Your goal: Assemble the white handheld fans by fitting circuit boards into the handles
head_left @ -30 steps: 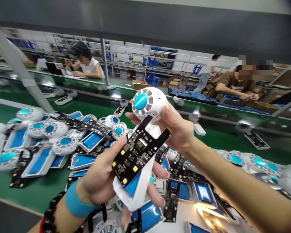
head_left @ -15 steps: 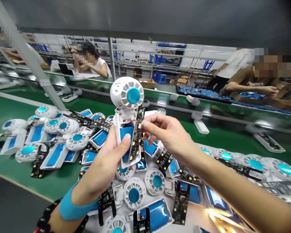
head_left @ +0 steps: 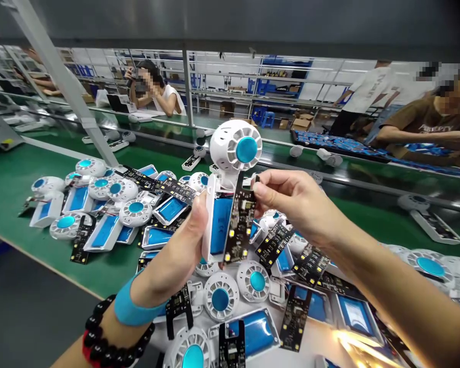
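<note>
My left hand point(head_left: 182, 255) grips the white handle of a small hand fan shell point(head_left: 230, 153), held upright above the bench; its round head has a teal centre and a blue battery shows in the handle. My right hand point(head_left: 291, 204) pinches the top of a black circuit board point(head_left: 238, 222) and holds it against the handle's open face. A blue band and a bead bracelet sit on my left wrist.
Below lies a heap of white fan shells point(head_left: 220, 296), blue batteries and black boards point(head_left: 293, 319) on a green conveyor belt point(head_left: 19, 189). A slanted metal post point(head_left: 67, 87) rises at left. Other people sit across the line, at the back left and at the far right.
The fan shell has shifted right and the board now lies more squarely over the handle. One second ago the board was held flat in front, apart from the shell.
</note>
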